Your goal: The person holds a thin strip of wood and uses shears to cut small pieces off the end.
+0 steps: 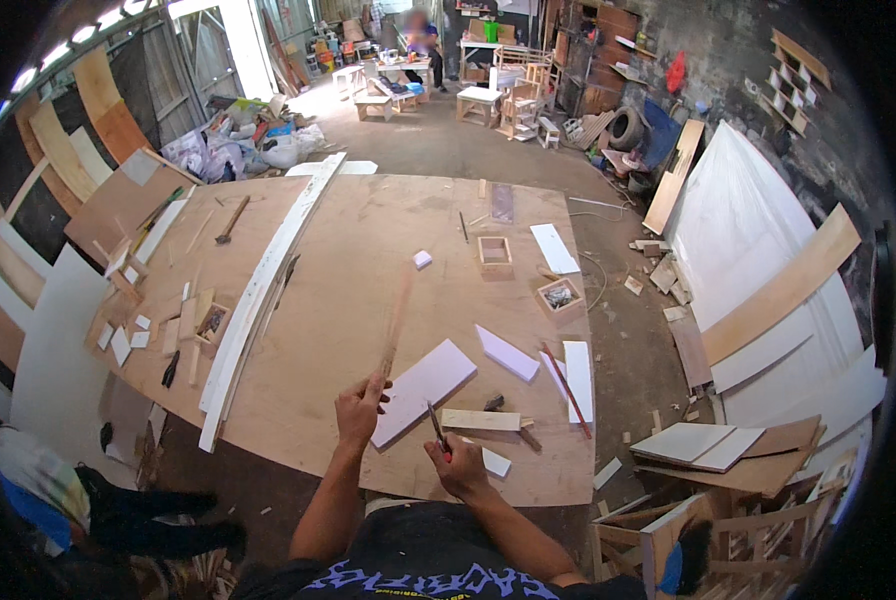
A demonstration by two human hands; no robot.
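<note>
At the lower middle of the frame, the fingers of the left hand [360,408] curl tightly round the near end of a blurred strip [399,318], probably so its length points clear. The right hand [460,472] has its fingers wrapped round a tool [435,425], leaving the tip free at the edge of the white board [428,385], which lies within easy reach on the tabletop [318,340].

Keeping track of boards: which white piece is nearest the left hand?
The broad white rectangular board, just beside the left hand; the long white strip and other white pieces lie farther off.
</note>
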